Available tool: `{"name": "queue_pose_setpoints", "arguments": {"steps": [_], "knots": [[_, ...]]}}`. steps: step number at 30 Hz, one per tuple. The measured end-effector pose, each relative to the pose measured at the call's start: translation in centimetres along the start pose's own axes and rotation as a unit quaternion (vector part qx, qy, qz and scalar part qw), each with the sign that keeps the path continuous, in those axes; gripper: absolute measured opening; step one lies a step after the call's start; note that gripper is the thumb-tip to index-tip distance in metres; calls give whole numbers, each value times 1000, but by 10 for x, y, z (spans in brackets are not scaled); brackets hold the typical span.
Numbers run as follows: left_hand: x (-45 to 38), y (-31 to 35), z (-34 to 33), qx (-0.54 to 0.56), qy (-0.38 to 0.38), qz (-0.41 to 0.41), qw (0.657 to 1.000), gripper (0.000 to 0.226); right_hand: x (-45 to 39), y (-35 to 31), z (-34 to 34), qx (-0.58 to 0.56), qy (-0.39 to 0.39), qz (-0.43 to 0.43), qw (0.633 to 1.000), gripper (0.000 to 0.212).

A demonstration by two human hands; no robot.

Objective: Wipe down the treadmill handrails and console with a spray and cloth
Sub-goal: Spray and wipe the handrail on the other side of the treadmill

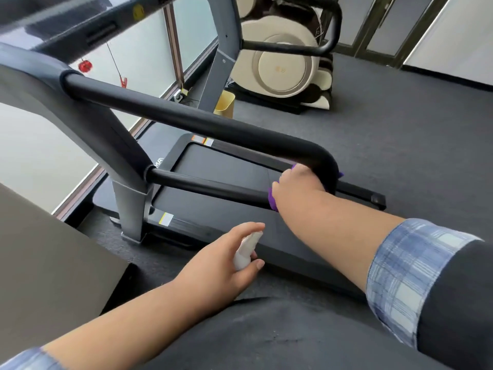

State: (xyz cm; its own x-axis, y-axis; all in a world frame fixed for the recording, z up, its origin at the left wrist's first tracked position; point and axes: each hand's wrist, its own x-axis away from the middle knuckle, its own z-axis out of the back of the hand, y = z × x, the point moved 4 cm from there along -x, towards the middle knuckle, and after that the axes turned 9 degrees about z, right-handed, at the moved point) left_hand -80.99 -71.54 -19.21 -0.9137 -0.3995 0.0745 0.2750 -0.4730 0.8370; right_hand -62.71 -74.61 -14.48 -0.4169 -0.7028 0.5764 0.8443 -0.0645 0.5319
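Right now my right hand point(298, 182) is wrapped around the bend of the handrail point(186, 121), fingers curled over a purple cloth point(272, 200) pressed against the black tube. That rail is one loop with two bars: the upper runs long from upper left down to lower right, then curves back into a lower bar toward the upright. My left hand point(226, 260) grips one small white spray bottle point(244, 252), its long axis tilted with the nozzle up and right, toward the rail but well apart from it. Beneath lies the treadmill belt point(226, 166); open grey floor point(400, 129) spreads to the right.
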Motion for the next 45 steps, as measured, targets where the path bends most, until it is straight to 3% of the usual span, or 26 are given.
{"name": "queue_pose_setpoints", "arguments": {"steps": [3, 9, 15, 17, 21, 25, 30, 45], "knots": [[1, 5, -3, -4, 3, 0, 1000, 57, 5, -8, -16, -74, 16, -50, 996, 30], [7, 2, -1, -27, 14, 11, 999, 59, 3, -32, -44, -157, 111, -72, 979, 75], [11, 1, 3, -42, 25, 18, 999, 64, -10, -31, -43, -370, 264, -45, 890, 58], [11, 3, 4, -46, 25, 17, 998, 64, -11, -30, -44, -405, 266, -34, 874, 63], [9, 7, 6, -50, 22, 14, 998, 66, -13, -27, -55, -292, 201, -27, 935, 83], [8, 3, 8, -49, 14, 25, 998, 64, -17, -27, -55, -261, 164, -52, 950, 98], [10, -18, 21, -38, 19, 55, 998, 55, -25, -31, -50, -206, 204, -61, 955, 89], [-8, -84, 92, -56, 1, 79, 995, 58, -92, -76, 25, -212, 221, -48, 951, 77]]}}
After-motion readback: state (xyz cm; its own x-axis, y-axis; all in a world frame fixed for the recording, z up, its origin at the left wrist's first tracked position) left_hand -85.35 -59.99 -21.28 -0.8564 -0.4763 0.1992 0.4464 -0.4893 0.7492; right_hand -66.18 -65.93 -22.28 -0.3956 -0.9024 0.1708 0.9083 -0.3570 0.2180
